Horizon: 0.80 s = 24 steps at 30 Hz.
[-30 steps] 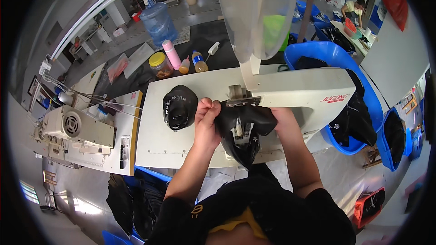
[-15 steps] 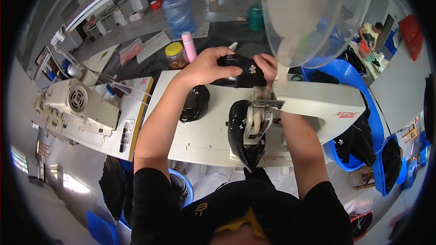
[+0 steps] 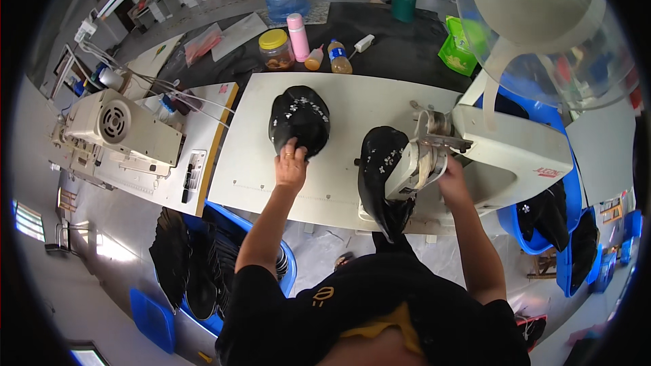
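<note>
My left hand (image 3: 291,167) reaches to the near edge of a rounded black cloth piece (image 3: 299,114) with small white flowers. Its fingers are bent over that edge; the thumb is hard to see. The piece lies on the white tabletop, left of the sewing machine (image 3: 519,142). A second black flowered piece (image 3: 381,163) hangs at the machine head, its narrow end drooping over the table's front edge. Behind the head, on its right side, is my right hand (image 3: 453,179); the machine covers its fingers.
Along the back stand a yellow-lidded jar (image 3: 277,54), a pink bottle (image 3: 298,37) and a drink bottle (image 3: 339,57). A clear round cover (image 3: 563,61) overhangs at upper right. Blue tubs (image 3: 288,257) flank the table, and another sewing machine (image 3: 112,125) stands at left.
Both hands have come nearer from the back of the table and moved apart. The black piece they held up is no longer between them. My view has shifted too.
</note>
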Tool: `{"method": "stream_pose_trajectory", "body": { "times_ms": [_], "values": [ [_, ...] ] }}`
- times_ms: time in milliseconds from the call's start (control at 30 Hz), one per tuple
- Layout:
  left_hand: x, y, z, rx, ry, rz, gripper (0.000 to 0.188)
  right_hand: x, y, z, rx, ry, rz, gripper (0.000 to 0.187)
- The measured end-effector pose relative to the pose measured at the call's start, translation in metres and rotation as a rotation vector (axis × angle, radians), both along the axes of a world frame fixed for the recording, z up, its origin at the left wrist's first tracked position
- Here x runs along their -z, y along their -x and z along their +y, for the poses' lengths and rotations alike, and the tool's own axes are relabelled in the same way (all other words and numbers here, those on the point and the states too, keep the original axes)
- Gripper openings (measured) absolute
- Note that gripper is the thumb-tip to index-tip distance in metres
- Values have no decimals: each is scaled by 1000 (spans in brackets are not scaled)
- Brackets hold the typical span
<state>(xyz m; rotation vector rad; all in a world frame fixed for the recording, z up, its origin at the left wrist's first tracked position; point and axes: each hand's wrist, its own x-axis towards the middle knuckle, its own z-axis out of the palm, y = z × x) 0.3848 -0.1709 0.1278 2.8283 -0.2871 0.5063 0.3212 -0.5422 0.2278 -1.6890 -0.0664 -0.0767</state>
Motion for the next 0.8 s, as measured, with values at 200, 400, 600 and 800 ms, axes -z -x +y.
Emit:
{"method": "stream_pose_trajectory", "body": {
  "times_ms": [200, 400, 600, 800],
  "values": [
    [46, -15, -10, -219, -213, -26, 72, 14, 70, -10, -155, 645, -276, 24],
    [-17, 8, -24, 2, 7, -82, 73, 38, 99, 17, -249, 933, -406, 30],
    [-47, 122, -112, 1015, 224, 45, 22, 48, 88, 10, -351, 1111, -600, 25],
    [-19, 132, -131, 896, 228, -84, 28, 67, 99, -9, -430, 1207, -615, 22]
  ]
}}
